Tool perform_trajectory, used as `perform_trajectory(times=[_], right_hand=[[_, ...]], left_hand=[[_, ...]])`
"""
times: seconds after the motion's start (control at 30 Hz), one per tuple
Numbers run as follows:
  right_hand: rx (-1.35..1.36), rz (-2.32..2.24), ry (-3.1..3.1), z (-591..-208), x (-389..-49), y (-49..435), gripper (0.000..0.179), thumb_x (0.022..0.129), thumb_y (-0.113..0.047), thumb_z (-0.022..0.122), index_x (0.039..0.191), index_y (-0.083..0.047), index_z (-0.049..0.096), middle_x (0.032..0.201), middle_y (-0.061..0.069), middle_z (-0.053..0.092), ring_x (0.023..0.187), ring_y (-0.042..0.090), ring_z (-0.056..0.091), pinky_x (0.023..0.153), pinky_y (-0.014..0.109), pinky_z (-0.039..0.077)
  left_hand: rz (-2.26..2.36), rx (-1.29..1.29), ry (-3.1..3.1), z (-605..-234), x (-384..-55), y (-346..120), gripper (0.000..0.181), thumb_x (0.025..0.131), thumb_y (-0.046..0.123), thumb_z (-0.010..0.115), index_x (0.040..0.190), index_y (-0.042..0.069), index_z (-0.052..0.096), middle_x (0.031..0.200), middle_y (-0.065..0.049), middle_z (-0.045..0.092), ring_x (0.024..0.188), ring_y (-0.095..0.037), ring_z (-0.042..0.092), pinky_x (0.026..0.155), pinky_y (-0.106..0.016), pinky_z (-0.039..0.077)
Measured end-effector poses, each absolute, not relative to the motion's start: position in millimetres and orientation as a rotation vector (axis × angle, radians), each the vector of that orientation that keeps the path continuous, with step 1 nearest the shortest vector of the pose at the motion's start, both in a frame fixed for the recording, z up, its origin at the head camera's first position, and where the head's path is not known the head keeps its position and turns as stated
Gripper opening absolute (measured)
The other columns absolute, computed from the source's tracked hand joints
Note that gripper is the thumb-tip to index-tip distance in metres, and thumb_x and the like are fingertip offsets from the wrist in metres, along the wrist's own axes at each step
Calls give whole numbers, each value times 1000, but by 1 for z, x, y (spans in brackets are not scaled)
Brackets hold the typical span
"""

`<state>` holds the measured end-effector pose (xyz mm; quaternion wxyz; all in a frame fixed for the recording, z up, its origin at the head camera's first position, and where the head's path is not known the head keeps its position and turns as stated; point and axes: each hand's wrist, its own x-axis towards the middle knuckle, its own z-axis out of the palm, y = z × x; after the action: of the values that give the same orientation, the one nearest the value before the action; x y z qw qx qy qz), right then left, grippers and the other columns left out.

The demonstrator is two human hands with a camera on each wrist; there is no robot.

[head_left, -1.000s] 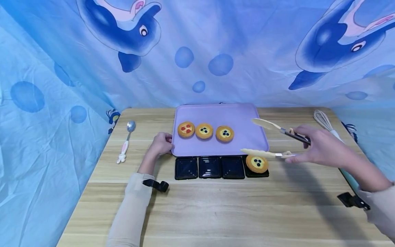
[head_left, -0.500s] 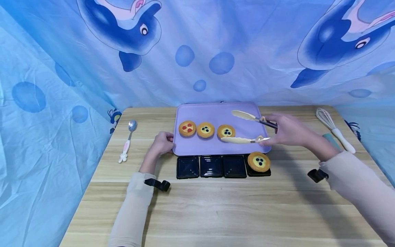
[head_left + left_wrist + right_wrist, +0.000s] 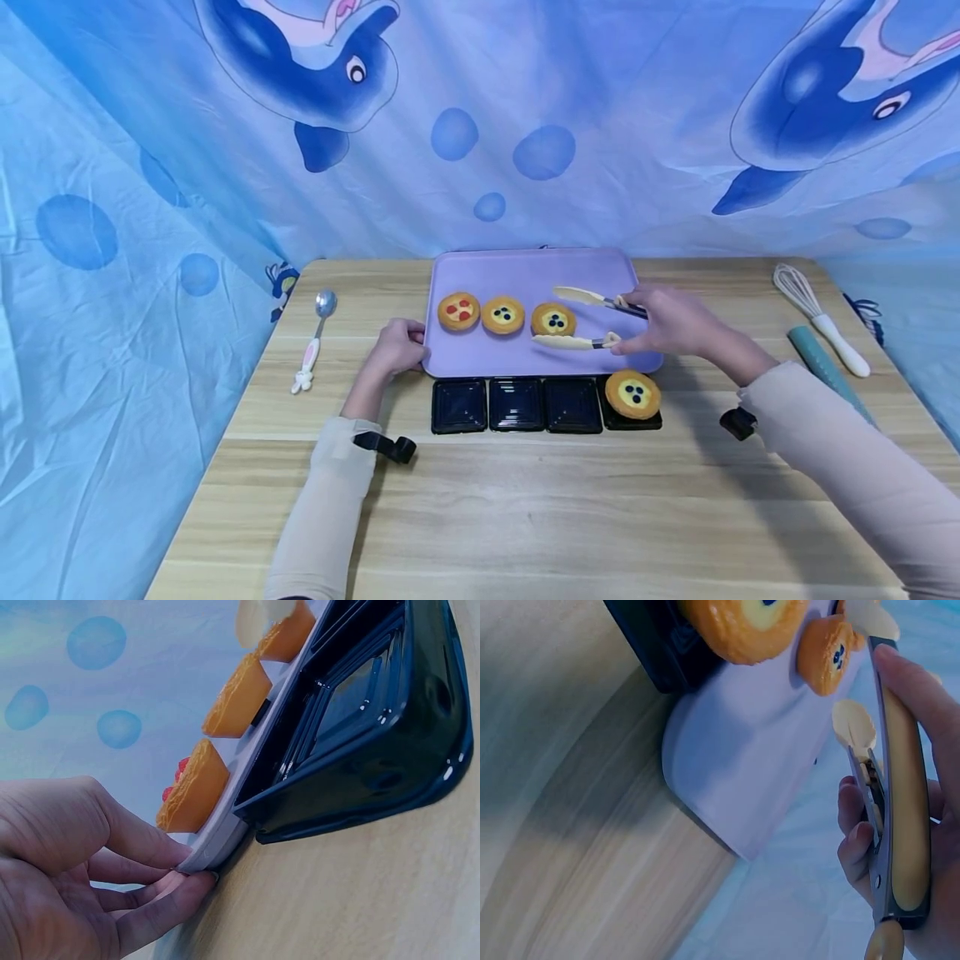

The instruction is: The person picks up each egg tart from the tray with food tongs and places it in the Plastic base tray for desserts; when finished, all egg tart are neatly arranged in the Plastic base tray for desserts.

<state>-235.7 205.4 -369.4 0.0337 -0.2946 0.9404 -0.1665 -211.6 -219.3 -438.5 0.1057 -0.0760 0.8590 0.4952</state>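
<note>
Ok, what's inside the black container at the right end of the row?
A tart with three dark dots covers most of the container. Its black front edge shows, but its bottom under the tart is hidden.

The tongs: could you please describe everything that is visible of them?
The tongs have cream, spoon-shaped tips, metal-looking arms and a tan handle panel. The right hand grips them, spread open, above the purple tray. In the head view, their tips flank the tray's rightmost tart; whether they touch it is unclear.
</note>
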Motion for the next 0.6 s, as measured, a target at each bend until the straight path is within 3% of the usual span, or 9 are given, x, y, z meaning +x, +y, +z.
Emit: perform_trajectory(times=[0.2,0.37,0.6], right_hand=[[-883,-482,2889,-374,-235,203,81,72,-43,87,125,12,61,126,29,60,107,43,61,87,57,54],[-874,-472,2885,-373,-233,202,76,74,-37,87,126,11,61,127,31,58,110,46,59,89,60,53],[-853,-459,2892,-372,-232,199,76,74,-39,86,126,11,61,127,32,58,105,44,62,85,58,54]], left_hand=[[1467,-219,2525,-440,-212,-219,48,76,-13,56,124,-16,55,98,-19,57,75,-22,59,55,-30,61],[1462,-212,2536,-441,-212,-220,47,77,-12,56,124,-16,56,97,-18,56,75,-22,59,55,-30,61],[1479,-220,2520,-441,-212,-220,47,77,-13,56,123,-15,56,96,-17,56,75,-22,59,55,-31,62]])
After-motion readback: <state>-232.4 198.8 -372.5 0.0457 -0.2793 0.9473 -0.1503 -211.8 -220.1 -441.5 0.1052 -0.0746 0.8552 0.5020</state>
